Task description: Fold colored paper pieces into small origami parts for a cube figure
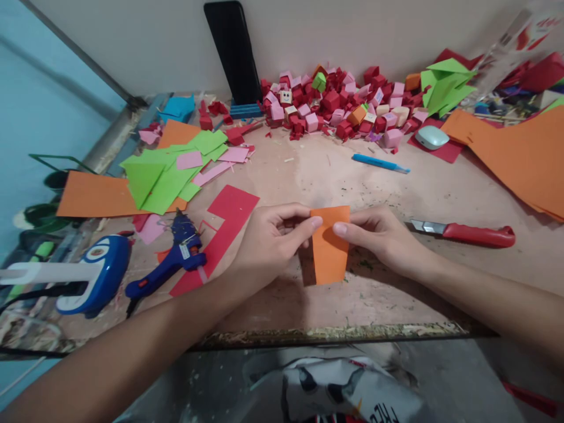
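Note:
An orange piece of paper (330,255) is held upright between both hands, a little above the front part of the table. My left hand (282,235) pinches its left edge near the top, thumb in front and fingers behind. On the opposite edge, my right hand (374,235) grips it the same way, its thumb lying on the paper's face. The fingertips behind the paper are hidden. A red utility knife (478,233) with its blade out lies just right of my right hand. Left of my left hand is a cut red paper (233,217).
A blue glue gun (183,255) and a blue-and-white device (97,270) lie at left. Green paper sheets (171,170) are behind them. Many small paper cubes (335,103) are heaped at the back beside a leaning phone (233,53). A blue pen (379,163) and orange sheets (520,158) lie right.

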### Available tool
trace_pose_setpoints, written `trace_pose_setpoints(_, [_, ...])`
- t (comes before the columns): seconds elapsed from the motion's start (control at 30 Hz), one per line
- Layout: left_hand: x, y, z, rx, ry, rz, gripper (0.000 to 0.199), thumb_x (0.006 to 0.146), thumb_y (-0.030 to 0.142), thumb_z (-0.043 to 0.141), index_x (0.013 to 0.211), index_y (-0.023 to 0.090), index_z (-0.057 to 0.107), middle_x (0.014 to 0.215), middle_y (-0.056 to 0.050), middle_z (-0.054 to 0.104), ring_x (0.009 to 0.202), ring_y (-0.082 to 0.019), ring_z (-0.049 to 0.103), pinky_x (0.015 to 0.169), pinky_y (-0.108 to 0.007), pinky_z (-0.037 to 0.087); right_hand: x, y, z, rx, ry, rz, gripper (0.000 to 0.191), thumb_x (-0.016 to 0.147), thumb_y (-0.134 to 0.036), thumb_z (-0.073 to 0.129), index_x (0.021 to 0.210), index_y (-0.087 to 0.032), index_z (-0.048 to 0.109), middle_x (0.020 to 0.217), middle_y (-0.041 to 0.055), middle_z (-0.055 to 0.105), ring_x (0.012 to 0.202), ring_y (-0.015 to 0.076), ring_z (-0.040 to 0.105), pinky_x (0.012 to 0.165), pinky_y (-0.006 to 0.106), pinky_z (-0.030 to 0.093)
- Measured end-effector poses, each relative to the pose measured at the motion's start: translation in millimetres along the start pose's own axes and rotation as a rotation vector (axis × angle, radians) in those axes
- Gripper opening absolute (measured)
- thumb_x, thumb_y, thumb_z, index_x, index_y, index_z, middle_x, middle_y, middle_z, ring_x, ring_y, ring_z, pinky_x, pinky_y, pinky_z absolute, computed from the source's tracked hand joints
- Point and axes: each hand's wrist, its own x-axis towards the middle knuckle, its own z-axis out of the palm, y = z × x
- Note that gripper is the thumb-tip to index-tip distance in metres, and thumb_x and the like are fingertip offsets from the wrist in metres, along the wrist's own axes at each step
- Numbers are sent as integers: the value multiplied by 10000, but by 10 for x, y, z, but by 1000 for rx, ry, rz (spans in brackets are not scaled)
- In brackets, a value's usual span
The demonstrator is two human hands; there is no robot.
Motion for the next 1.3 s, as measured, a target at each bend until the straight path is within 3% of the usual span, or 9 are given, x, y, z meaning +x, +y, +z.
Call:
trace_pose_setpoints(0.27, [6, 32, -11, -4, 53, 5, 208, 898, 324, 785, 765, 170, 743, 681, 4, 657, 612, -115, 604, 585, -227, 491, 7, 31, 13, -42, -46, 10, 439, 930, -601, 768, 798, -185, 815, 597, -1, 549, 527, 115, 418, 482, 262, 310])
trace_pose_setpoints(0.47, [14, 4, -25, -40, 87, 10, 182, 884, 320, 808, 800, 167, 759, 680, 9, 659, 614, -108, 606, 582, -219, 481, 10, 13, 22, -57, -47, 21, 454, 925, -605, 766, 814, -166, 807, 683, 38, 621, 562, 126, 470, 474, 256, 336])
trace_pose_setpoints(0.87, [46, -35, -47, -70, 147, 45, 198, 907, 333, 800, 823, 157, 771, 629, 9, 656, 577, -99, 591, 575, -217, 469, 32, 7, 30, -95, -46, -9, 547, 895, -592, 809, 611, -180, 588, 548, -21, 467, 471, 89, 387, 432, 246, 283])
trace_pose_setpoints(1.0, [54, -36, -53, -80, 156, 40, 210, 900, 348, 812, 824, 159, 759, 642, 7, 657, 595, -104, 596, 586, -219, 476, 28, 10, 35, -101, -35, -18, 536, 900, -589, 803, 621, -180, 596, 565, -13, 489, 481, 94, 406, 435, 251, 296])
trace_pose_setpoints(1.17, [69, -36, -43, -161, 64, -26, 248, 887, 390, 825, 901, 151, 760, 731, -4, 676, 626, -102, 592, 598, -217, 485, 24, 31, 23, -91, 51, -34, 496, 934, -547, 776, 645, -175, 623, 565, -27, 463, 481, 85, 387, 448, 249, 293])
trace_pose_setpoints(1.3, [87, -69, -44, -250, 0, -100, 317, 846, 391, 867, 1033, 160, 757, 802, -1, 691, 640, -97, 599, 621, -217, 499, 39, 45, -3, -70, 78, -31, 447, 921, -551, 787, 725, -157, 713, 649, 5, 561, 563, 104, 462, 508, 253, 354])
